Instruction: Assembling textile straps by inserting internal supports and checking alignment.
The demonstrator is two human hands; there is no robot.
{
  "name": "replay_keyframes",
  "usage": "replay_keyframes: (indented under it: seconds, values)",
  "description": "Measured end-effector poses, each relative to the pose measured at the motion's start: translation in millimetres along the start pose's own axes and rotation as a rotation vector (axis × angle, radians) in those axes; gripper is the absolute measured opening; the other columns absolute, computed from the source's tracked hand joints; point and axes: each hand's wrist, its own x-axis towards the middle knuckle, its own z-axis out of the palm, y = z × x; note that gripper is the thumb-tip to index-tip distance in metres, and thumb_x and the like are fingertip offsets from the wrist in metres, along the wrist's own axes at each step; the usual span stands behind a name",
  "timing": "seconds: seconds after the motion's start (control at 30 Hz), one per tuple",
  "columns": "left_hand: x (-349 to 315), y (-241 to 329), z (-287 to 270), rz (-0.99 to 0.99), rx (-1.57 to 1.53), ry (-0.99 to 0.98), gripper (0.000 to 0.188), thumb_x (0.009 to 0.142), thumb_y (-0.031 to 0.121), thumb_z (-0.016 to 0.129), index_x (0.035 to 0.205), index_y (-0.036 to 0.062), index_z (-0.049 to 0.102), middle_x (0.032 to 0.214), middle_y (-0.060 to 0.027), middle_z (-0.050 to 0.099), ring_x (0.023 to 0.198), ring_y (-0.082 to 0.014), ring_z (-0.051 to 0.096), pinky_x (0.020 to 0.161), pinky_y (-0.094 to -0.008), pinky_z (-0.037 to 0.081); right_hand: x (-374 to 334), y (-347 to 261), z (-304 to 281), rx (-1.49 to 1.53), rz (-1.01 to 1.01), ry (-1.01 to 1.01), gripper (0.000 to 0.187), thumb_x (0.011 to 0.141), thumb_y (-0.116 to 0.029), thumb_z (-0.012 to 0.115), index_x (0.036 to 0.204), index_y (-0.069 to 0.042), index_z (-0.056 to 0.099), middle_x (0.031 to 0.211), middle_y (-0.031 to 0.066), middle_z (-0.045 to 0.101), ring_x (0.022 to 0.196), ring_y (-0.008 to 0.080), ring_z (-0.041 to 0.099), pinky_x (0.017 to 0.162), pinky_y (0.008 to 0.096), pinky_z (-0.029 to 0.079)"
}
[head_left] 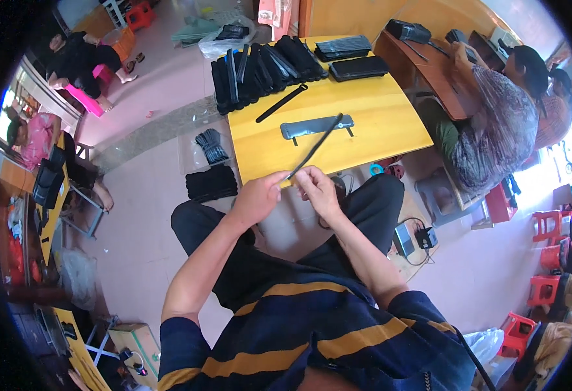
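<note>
A thin black strap (318, 144) slants up and to the right from my fingers, over the yellow table. Its lower end lies between my left hand (257, 201) and my right hand (318, 190), both closed in a pinch close together above my lap. Beyond them a flat grey plate (299, 129) with small dark tabs rests on the table, and the far end of the strap passes over it. Farther off, a single black strap (280, 104) with a slotted end lies flat. What my fingertips do at the strap's lower end is partly hidden.
Several black strap bundles (260, 73) crowd the far left of the yellow table (390, 117). Stacks of grey strips (342, 47) and black pieces (357, 69) lie beside them. More bundles (211, 184) sit left of the table. A co-worker (498, 124) sits at right.
</note>
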Motion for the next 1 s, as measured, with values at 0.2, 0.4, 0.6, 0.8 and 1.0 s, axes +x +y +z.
replay_keyframes:
  seconds: [0.2,0.4,0.6,0.8,1.0]
  values:
    - [-2.1,17.4,0.8,0.049,-0.113,-0.043,0.044,0.097,0.001,0.048,0.137,0.0068,0.065,0.084,-0.0099,0.066,0.072,-0.0173,0.062,0.073,-0.0324,0.053,1.0,-9.8,-6.5,0.14,0.157,-0.103,0.031,0.108,-0.034,0.056,0.101,-0.004,0.063,0.084,0.0018,0.066,0.069,0.009,0.061,0.062,0.024,0.051]
    - [0.1,20.6,-13.9,0.01,-0.147,-0.075,0.04,0.095,0.003,0.05,0.129,0.0077,0.07,0.081,-0.0149,0.069,0.072,-0.0262,0.066,0.074,-0.0374,0.054,-7.3,0.7,-14.4,0.167,0.076,-0.182,0.031,0.109,-0.033,0.053,0.104,-0.004,0.062,0.087,0.0036,0.068,0.074,0.0103,0.063,0.065,0.025,0.053]
    - [0.7,23.8,-8.1,0.237,0.1,0.054,0.039,0.092,0.005,0.056,0.129,0.0102,0.07,0.102,-0.02,0.073,0.094,-0.0397,0.07,0.084,-0.045,0.056,-1.3,-3.3,-22.6,0.262,0.199,-0.244,0.037,0.109,-0.041,0.05,0.111,-0.006,0.063,0.095,0.0057,0.071,0.08,0.0142,0.068,0.074,0.0285,0.056]
    - [4.1,20.0,-7.0,0.078,-0.037,-0.107,0.045,0.092,0.001,0.053,0.134,0.0102,0.066,0.094,-0.0168,0.072,0.082,-0.031,0.07,0.078,-0.0401,0.056,-7.3,-2.9,-17.5,0.175,0.147,-0.197,0.039,0.11,-0.041,0.048,0.112,-0.004,0.062,0.096,0.0067,0.071,0.081,0.0146,0.067,0.074,0.0295,0.056]
    - [3.5,29.3,-5.4,0.041,-0.197,-0.181,0.051,0.095,-0.005,0.047,0.143,0.0062,0.059,0.092,-0.0095,0.067,0.076,-0.0158,0.062,0.074,-0.0325,0.053,-11.1,3.6,-8.2,0.047,-0.019,-0.104,0.036,0.112,-0.034,0.046,0.111,-0.002,0.062,0.094,0.0055,0.069,0.08,0.0127,0.065,0.074,0.028,0.055]
